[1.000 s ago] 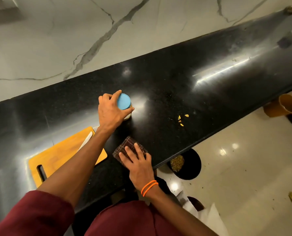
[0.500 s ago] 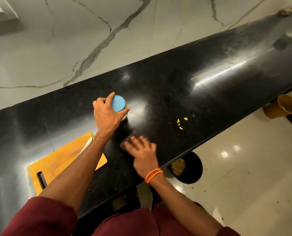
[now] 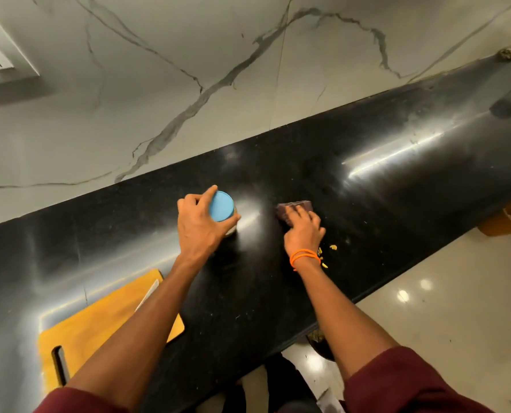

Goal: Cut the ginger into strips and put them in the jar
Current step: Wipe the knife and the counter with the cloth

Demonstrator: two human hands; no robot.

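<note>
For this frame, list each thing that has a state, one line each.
jar: upright, blue lid on, gripped by the left hand.
cloth: flat on the counter, pressed under the right hand.
cutting board: flat, partly under the left arm.
ginger scraps: loose on the counter beside the right wrist.

Brown cloth (image 3: 293, 207) lies on black counter (image 3: 397, 186).

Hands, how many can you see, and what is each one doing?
2. The left hand grips the blue-lidded jar on the black counter. The right hand, with orange wrist threads, presses a dark cloth beside the jar.
</note>
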